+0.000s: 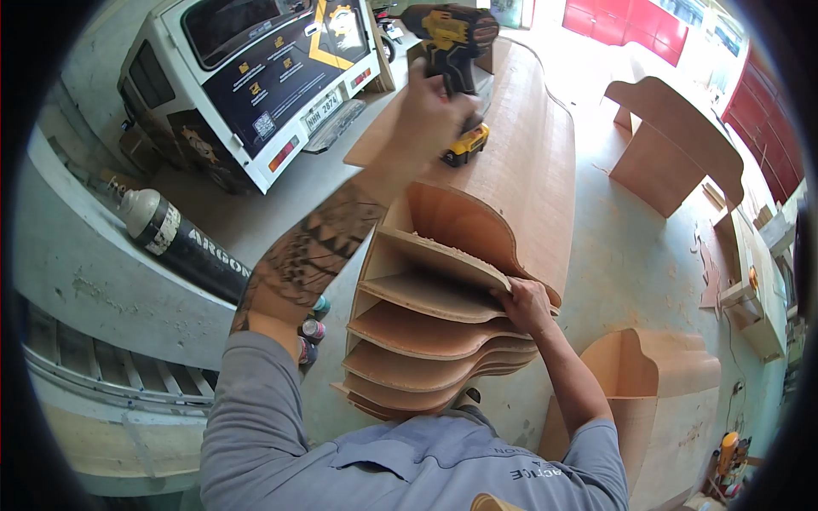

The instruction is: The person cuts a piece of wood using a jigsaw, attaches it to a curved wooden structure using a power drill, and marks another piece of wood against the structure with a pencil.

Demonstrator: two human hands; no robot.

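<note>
My left hand (434,111), on the tattooed arm, is wrapped round the handle of a black and yellow cordless drill (456,34). It holds the drill raised above the far part of a long curved plywood piece (532,145). The drill's nose points left. My right hand (526,305) grips the edge of a plywood panel (443,260) at the near end, with some fingers hidden behind the edge. Wood shavings lie along that panel's upper edge. Several wavy-edged plywood boards (417,328) are layered below it, close to my body.
A white van (281,77) stands at the upper left. An argon cylinder (183,238) and cans (313,330) are on the left. Other plywood pieces stand at the right (673,145) and lower right (682,383). A cable (734,358) runs along the floor.
</note>
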